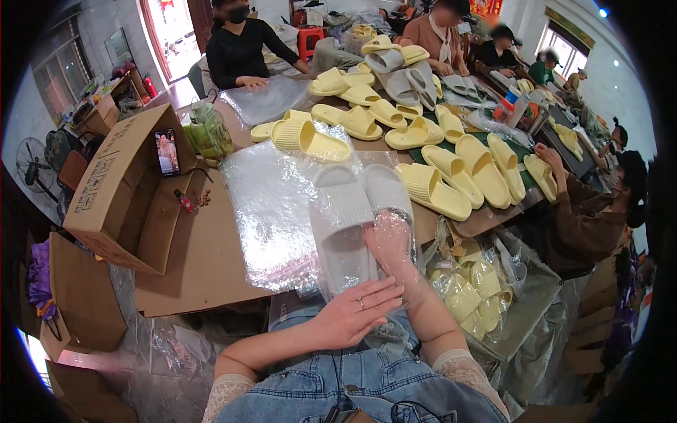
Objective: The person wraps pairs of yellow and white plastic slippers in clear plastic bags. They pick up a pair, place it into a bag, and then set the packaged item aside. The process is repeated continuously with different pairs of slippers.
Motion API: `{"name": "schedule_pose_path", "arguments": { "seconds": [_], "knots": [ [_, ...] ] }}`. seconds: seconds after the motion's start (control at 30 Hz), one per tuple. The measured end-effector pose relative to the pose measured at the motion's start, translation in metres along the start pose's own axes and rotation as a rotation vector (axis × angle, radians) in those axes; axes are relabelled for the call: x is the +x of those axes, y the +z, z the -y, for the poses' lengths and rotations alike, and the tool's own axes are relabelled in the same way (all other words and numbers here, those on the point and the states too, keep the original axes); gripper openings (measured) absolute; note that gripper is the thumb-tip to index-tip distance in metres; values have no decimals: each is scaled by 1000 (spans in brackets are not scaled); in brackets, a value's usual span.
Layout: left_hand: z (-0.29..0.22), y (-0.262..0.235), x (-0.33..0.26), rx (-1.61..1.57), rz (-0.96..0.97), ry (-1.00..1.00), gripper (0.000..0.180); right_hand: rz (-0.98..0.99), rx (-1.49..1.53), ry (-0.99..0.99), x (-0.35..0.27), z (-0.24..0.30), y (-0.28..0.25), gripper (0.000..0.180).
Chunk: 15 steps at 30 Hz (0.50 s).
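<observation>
A pair of light grey slippers (343, 209) lies side by side in a clear plastic bag, above my lap at the table's near edge. My right hand (389, 240) reaches into the bag and grips the right slipper at its foot opening; its fingertips are partly hidden by the strap. Below it, my left hand (363, 304) lies flat across the mouth of the bag, fingers stretched out and near my right wrist. Just left of the pair, a stack of clear plastic bags (271, 211) rests on the table.
Yellow slippers (481, 171) cover the table's far and right parts, with several grey slippers (400, 86) among them. A cardboard box (116, 190) with a phone (168, 152) and a jar (209, 132) stand left. Bagged yellow slippers (469, 299) fill a bin at lower right. Co-workers sit around.
</observation>
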<state>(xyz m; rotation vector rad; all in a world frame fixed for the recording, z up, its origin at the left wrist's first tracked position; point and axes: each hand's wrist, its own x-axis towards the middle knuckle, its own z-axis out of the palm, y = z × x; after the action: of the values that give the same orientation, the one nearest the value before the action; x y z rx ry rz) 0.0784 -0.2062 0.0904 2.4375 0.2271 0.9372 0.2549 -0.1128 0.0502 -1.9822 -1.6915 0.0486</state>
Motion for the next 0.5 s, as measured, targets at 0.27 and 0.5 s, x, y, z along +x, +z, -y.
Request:
{"name": "schedule_pose_path", "arguments": {
  "seconds": [0.27, 0.5],
  "knots": [
    [8, -24, 1, 249, -18, -118, 44, 37, 56, -79, 56, 48, 46, 29],
    [31, -59, -18, 90, 119, -222, 41, 109, 97, -101, 58, 47, 76, 38]
  ]
}}
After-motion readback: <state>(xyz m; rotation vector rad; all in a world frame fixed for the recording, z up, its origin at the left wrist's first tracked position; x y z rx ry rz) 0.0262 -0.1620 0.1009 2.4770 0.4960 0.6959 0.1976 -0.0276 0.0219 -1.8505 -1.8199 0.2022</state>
